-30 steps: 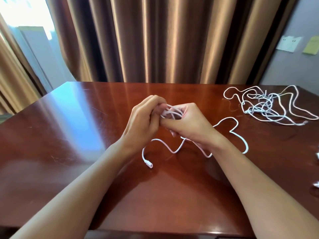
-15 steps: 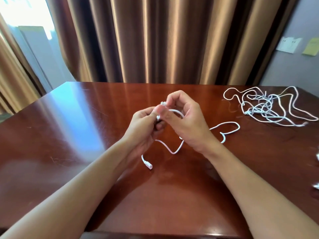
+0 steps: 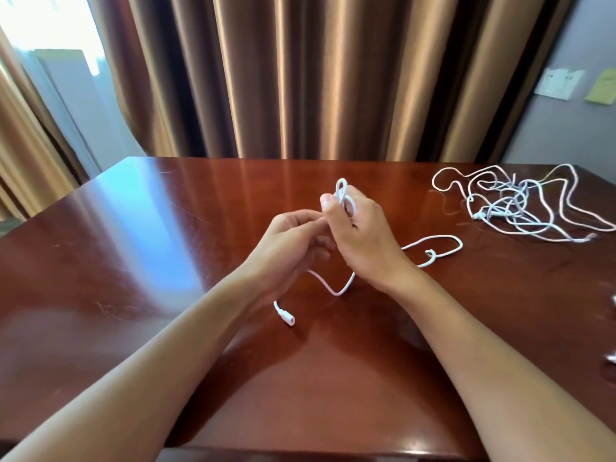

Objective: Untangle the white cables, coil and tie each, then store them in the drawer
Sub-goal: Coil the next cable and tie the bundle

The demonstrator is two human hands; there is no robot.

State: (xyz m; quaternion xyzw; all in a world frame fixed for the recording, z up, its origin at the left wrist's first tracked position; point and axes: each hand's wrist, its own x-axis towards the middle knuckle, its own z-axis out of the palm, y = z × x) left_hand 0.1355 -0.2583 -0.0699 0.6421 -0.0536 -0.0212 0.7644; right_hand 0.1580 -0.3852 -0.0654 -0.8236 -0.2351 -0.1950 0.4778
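1. The right hand (image 3: 363,235) grips a white cable (image 3: 343,195), thumb and fingers curled round a small loop that stands up above them.
2. The left hand (image 3: 290,245) is beside the right hand with fingers curled; whether it pinches the cable cannot be told.
3. The cable's slack lies on the wooden table (image 3: 133,261); its plug (image 3: 285,316) rests near the left wrist.
4. A tangled cable pile (image 3: 513,205) lies far right, well apart.

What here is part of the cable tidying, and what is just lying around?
Part of the job:
- white cable gripped in the right hand
- left hand beside it
- tangled cables waiting

Just there:
- table
- curtains
- wall notes
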